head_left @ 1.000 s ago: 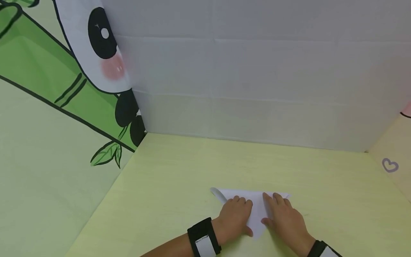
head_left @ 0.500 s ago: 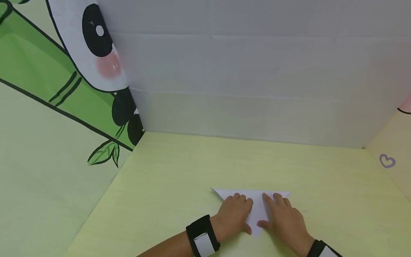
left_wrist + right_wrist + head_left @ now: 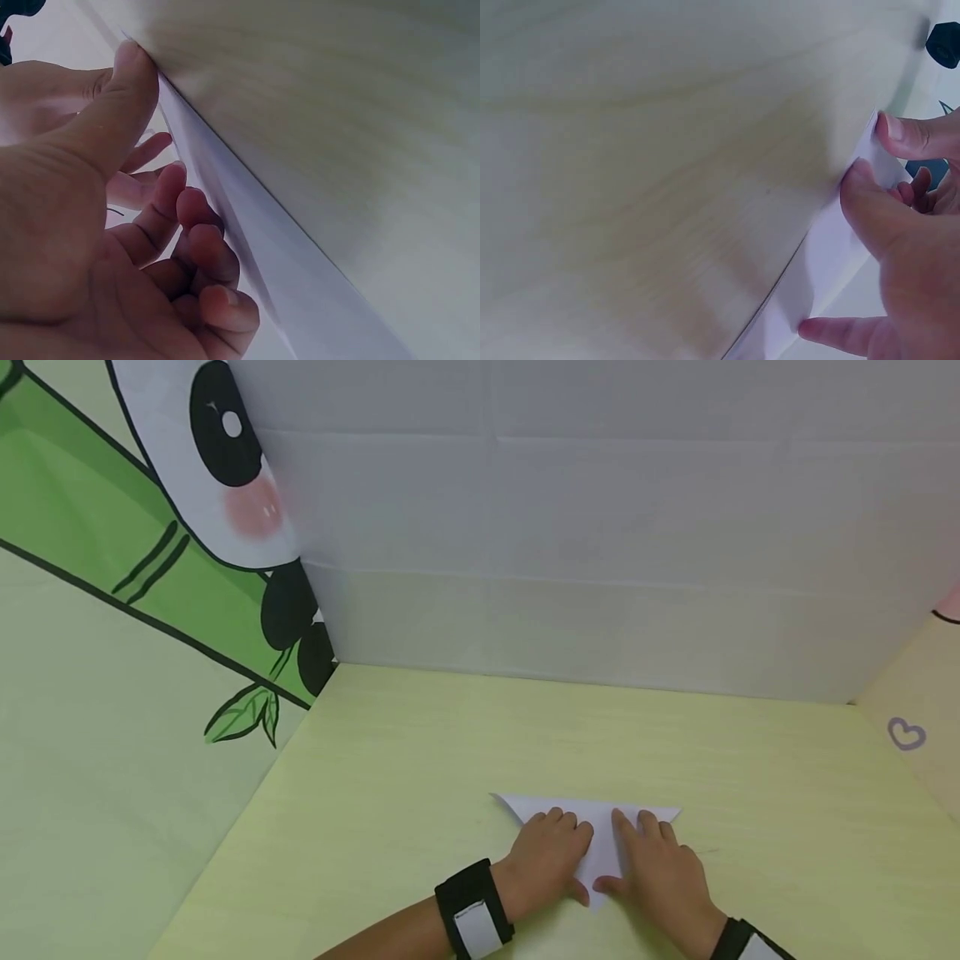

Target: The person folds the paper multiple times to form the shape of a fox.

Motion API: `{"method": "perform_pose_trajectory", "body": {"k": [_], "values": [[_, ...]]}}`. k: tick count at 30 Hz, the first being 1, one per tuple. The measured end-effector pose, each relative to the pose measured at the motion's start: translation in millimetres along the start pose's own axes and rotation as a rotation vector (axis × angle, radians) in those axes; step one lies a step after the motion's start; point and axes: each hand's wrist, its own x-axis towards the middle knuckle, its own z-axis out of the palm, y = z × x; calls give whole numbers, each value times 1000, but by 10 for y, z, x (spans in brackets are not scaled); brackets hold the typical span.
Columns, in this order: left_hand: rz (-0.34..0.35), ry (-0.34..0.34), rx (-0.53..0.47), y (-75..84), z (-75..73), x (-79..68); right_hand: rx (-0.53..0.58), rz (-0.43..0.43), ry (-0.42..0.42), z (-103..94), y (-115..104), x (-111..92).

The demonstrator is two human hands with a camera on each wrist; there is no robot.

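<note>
1. As it lies on the table, well short of the far edge and roughly midway between the far corners, the white paper forms a triangle, its long side toward the far edge, its tip pointing away from it.
2. The left hand rests on the paper's left part; the left wrist view shows its fingers loosely bent and its thumb reaching along the paper's edge.
3. The right hand presses the right part, fingers spread. The right wrist view alone shows both thumbs side by side at the paper's edge.
4. The hands are apart in the head view, paper showing between them.
5. Each wrist wears a black band with a white panel, seen only from the head.
6. A pale backdrop meets the table's far edge; a purple heart outline marks the wall beyond the right edge.
</note>
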Motion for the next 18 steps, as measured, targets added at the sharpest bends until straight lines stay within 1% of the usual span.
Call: {"method": "perform_pose_trajectory", "body": {"k": [12, 18], "values": [[-10, -2, -6, -5, -18, -13, 17, 4, -36, 2, 15, 15], [-16, -32, -12, -2, -19, -9, 23, 11, -41, -6, 14, 15]]}}
